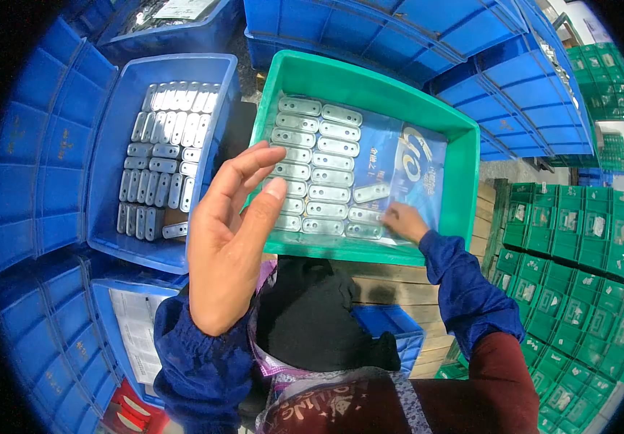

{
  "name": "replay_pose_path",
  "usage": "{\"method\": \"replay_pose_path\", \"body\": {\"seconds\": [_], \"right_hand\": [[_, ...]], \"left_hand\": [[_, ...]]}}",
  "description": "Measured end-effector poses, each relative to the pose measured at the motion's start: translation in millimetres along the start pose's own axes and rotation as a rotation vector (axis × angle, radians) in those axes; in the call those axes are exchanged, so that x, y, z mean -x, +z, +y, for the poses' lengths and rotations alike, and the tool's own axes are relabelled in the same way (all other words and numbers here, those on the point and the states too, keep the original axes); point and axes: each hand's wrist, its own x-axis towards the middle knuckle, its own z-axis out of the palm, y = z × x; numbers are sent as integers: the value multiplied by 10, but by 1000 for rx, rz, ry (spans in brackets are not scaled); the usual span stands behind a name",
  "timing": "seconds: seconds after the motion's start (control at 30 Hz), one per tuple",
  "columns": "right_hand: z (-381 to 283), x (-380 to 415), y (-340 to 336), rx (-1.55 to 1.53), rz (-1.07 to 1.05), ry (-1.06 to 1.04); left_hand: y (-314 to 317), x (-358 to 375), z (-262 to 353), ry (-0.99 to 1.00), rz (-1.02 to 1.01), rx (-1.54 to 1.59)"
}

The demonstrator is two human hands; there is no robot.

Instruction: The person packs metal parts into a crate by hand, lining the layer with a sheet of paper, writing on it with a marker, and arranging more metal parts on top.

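Rows of silver metal plates (pixel 330 194), each with small holes, lie in the left part of a green bin (pixel 370 78) over a printed blue sheet (pixel 417 170). My right hand (pixel 405 222) is inside the bin with its fingers bent down at the end of a plate (pixel 365 215) in the lower row; its fingertips are blurred. One plate (pixel 371 193) lies slightly tilted just above. Raised in front of the bin's left wall, my left hand (pixel 232 231) has its fingers and thumb apart, with nothing between them.
Left of the green bin, a blue bin (pixel 214 79) holds more metal plates (pixel 160 170). Stacked blue crates (pixel 44 152) stand at the far left and blue crates (pixel 377 25) behind. Green crates (pixel 580 224) are stacked at the right, beside wooden slats (pixel 391 289).
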Motion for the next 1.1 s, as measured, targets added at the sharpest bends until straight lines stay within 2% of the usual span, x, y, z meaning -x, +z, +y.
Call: {"method": "replay_pose_path", "body": {"seconds": [0.1, 0.17, 0.2, 0.23, 0.33, 0.43, 0.5, 0.53, 0.63, 0.7, 0.77, 0.8, 0.87, 0.9, 0.93, 0.97, 1.0, 1.07, 1.1], "right_hand": [[-13, -130, 27, 233, 225, -15], [-33, -251, 34, 145, 532, -246], [-56, -327, 10, 101, 550, -389], [-41, -343, 14, 100, 549, -388], [65, -385, 61, 118, 207, -224], [6, -254, 40, 36, 283, -339], [-4, -237, 33, 52, 313, -39], [-9, -205, 24, 0, 253, 40], [38, -218, 72, -26, 220, 17], [101, -236, 78, 59, 201, -60], [127, -264, 68, 146, 155, -29], [86, -262, 12, 169, 83, -27], [633, -663, 142, 560, 117, -405], [-430, -353, -151, 335, 329, -359], [-835, -440, -212, 250, 497, -577], [-1502, -381, -269, -51, 466, -506], [-2090, -339, -227, -120, 501, -624], [-2888, -405, 118, -215, 368, -865], [-3299, -431, 296, -142, 157, -968]], "left_hand": [[-17, -17, -19, 9, 2, -28], [-18, -20, -16, 2, 15, -31], [-20, -14, -13, 1, 16, -33], [-21, -10, -9, -3, 12, -24], [-55, -8, 1, -7, 17, -12], [-86, 4, 15, -3, 18, 5], [-94, 8, 25, 8, 6, 17], [-104, 13, 32, -7, 2, 24], [-116, 26, 58, -13, 20, 35], [-127, 48, 40, 73, -10, -9], [-109, 90, 19, 123, -40, -162], [-73, 135, 0, 143, -64, -91], [-55, 220, 28, 225, -78, -335], [-45, 256, 67, 247, -77, -292], [-42, 290, 103, 276, -56, -286], [-37, 329, 134, 303, -40, -275], [-62, 371, 161, 333, -5, -272], [-145, 479, 224, 381, 43, -268], [-205, 509, 240, 407, 60, -238]]}}
